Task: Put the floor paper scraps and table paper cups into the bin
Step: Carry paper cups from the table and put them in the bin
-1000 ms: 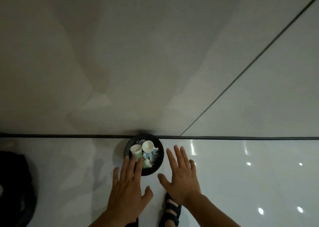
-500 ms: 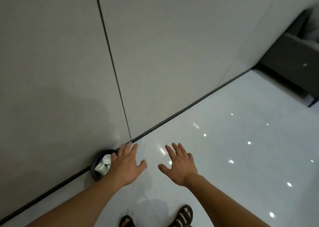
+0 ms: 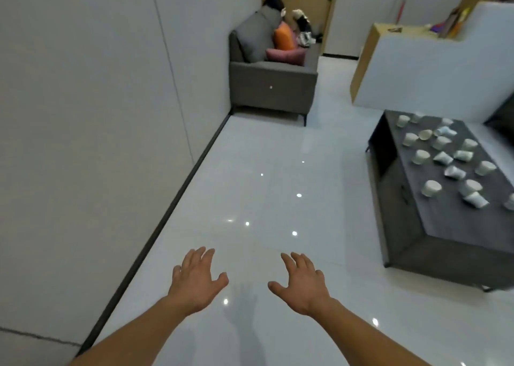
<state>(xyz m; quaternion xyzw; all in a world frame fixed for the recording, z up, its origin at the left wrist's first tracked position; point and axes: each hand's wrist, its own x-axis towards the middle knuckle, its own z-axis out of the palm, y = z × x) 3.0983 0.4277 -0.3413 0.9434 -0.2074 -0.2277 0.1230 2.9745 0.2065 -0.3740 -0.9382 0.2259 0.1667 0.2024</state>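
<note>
Several white paper cups (image 3: pixel 430 188), some upright and some crushed flat, are scattered over a low dark table (image 3: pixel 434 226) at the right. My left hand (image 3: pixel 196 280) and my right hand (image 3: pixel 303 283) are stretched out in front of me over the white floor, palms down, fingers spread and holding nothing. Both hands are well short of the table. The bin is out of view, and I see no paper scraps on the floor here.
A white wall with a dark baseboard (image 3: pixel 167 218) runs along the left. A grey sofa (image 3: pixel 274 84) with cushions stands at the far end. A white and wood counter (image 3: pixel 434 68) is behind the table. Glossy floor (image 3: pixel 264 187) lies between wall and table.
My view has swung right, away from the wall and the black bin with cups in it, which has left the frame. The sofa and the table with cups have come into sight. Both hands stay empty.
</note>
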